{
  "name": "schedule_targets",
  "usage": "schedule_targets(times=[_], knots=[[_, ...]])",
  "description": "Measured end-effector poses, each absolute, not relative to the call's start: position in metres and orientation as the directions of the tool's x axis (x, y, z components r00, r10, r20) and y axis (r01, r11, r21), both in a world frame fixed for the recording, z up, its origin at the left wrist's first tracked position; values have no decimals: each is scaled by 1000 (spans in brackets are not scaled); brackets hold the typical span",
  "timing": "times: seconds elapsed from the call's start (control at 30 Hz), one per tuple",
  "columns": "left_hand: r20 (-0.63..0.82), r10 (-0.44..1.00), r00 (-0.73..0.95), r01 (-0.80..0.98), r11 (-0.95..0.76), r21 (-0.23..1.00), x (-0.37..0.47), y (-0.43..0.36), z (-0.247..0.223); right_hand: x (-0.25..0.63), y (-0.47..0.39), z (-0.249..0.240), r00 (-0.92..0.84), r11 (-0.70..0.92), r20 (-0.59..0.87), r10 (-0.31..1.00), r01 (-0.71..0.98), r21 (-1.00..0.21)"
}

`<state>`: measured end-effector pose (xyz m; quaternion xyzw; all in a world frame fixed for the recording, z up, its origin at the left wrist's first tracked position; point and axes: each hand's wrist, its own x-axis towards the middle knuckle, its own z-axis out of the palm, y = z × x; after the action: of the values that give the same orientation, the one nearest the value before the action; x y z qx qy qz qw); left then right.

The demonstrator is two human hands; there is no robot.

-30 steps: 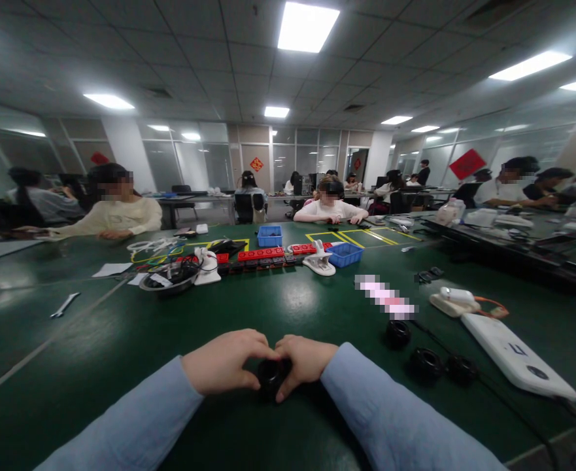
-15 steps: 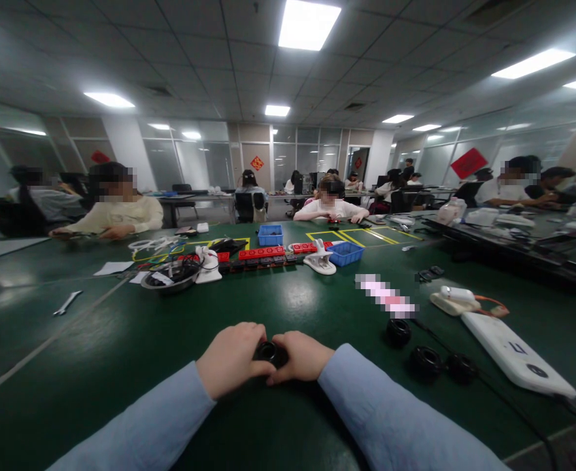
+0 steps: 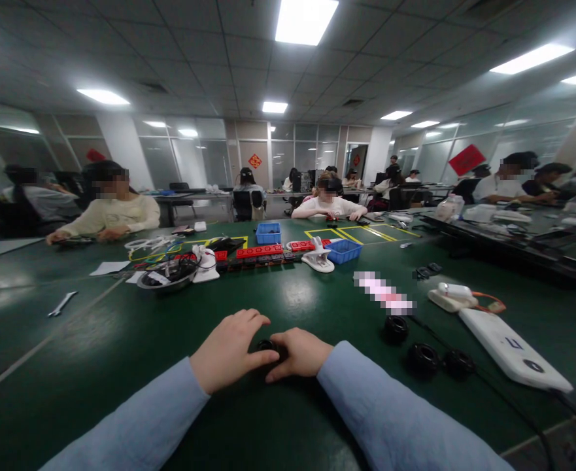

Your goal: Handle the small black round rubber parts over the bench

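Note:
In front of me on the green table, a small black ring-shaped part (image 3: 265,345) sits between my hands, mostly covered by them. My right hand (image 3: 300,354) is closed on its right side, with thumb and fingers curled round it. My left hand (image 3: 231,350) has its fingers and thumb spread apart at the ring's left side. The left thumb reaches across the near side of the ring; whether it touches is hard to see. To the right lie three similar black rings (image 3: 423,357), close to a black cable.
A white power bank (image 3: 516,348) lies at right, near a white plug adapter (image 3: 452,297). Farther off are a metal bowl of cables (image 3: 167,278), red power strips (image 3: 259,252), a white clamp stand (image 3: 318,256) and blue bins (image 3: 344,250). A wrench (image 3: 63,304) lies left. Several people sit around.
My left hand has opened, its fingers lifting off the ring and its thumb moving over the near side. My right hand keeps its grip. The view has shifted slightly.

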<state>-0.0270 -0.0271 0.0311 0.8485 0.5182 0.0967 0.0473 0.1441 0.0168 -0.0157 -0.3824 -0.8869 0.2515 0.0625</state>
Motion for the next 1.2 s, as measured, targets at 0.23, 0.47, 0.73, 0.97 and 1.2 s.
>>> schedule_targets(times=[0.23,0.47,0.73,0.97,1.2], knots=[[8,803,596,761,-568,314,-40,-21,38,146,19,-14,-755,627,-116,645,610,-485],[-99,699,708,676,-630,383,-43,-17,39,146,20,-12,-777,638,-142,614,594,-491],[-97,726,681,710,-622,331,-41,-17,37,146,20,-14,-779,635,-141,612,589,-500],[-73,801,594,786,-560,263,-37,-20,34,146,20,-14,-781,622,-134,611,577,-529],[56,944,325,945,-327,23,-17,-33,28,140,20,-22,-685,584,-65,726,664,-467]])
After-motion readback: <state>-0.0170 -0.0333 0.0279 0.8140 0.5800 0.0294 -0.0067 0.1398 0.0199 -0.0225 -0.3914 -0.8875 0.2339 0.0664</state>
